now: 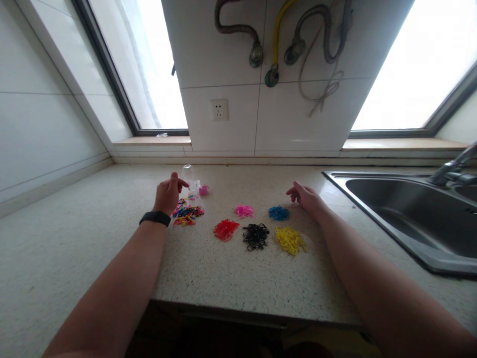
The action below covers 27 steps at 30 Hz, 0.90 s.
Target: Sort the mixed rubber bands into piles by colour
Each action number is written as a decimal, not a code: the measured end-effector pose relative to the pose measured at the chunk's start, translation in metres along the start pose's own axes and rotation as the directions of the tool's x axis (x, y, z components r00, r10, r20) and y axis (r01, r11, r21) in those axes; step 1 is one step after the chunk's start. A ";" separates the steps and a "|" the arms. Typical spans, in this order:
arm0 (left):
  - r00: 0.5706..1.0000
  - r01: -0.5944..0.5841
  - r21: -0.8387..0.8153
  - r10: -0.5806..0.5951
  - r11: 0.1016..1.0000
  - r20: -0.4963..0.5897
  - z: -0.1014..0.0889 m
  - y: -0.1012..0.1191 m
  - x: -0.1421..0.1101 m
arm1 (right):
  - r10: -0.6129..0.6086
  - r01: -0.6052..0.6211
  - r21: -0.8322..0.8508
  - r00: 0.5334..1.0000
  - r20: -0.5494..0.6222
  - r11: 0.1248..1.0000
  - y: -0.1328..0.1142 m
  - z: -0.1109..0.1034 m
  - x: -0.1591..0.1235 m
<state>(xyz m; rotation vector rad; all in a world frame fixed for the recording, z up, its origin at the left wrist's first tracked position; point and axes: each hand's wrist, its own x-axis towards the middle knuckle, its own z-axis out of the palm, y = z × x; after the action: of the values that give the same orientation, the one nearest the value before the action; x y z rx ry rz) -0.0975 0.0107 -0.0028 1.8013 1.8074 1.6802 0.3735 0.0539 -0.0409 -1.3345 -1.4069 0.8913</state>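
My left hand [168,193] hovers over the counter beside a mixed heap of coloured rubber bands [186,214], fingers curled, thumb near a clear plastic container [189,178] lying there with a pink lid [203,190]. My right hand [304,195] rests low on the counter, fingers loosely curled, just right of a blue pile [278,213]. Sorted piles lie between my arms: pink [244,211], red [225,229], black [255,235], yellow [289,240]. I see nothing held in either hand.
A steel sink [410,219] with a tap [452,166] takes up the right side of the speckled counter [74,238]. Tiled wall behind carries a socket [219,109] and hoses [283,44]. Windows stand at both sides.
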 end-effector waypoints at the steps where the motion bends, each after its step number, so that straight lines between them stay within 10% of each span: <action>1: 1.000 0.007 0.006 -0.007 1.000 0.009 0.001 -0.001 0.000 | -0.002 0.002 0.002 1.000 0.000 1.000 0.000 0.000 0.000; 16: 0.900 -0.128 0.450 -0.088 0.884 0.428 -0.001 -0.019 0.005 | -0.034 0.033 -0.048 0.999 -0.025 0.998 -0.006 0.002 -0.004; 27: 0.856 -0.171 0.528 -0.141 0.832 0.498 -0.001 -0.031 0.006 | -0.023 0.023 -0.046 1.000 -0.011 0.999 -0.005 0.003 -0.002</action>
<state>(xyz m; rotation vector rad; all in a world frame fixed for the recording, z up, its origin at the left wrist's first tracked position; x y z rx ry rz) -0.1196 0.0237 -0.0206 2.1858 2.1238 0.5435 0.3690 0.0516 -0.0374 -1.3529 -1.4383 0.8393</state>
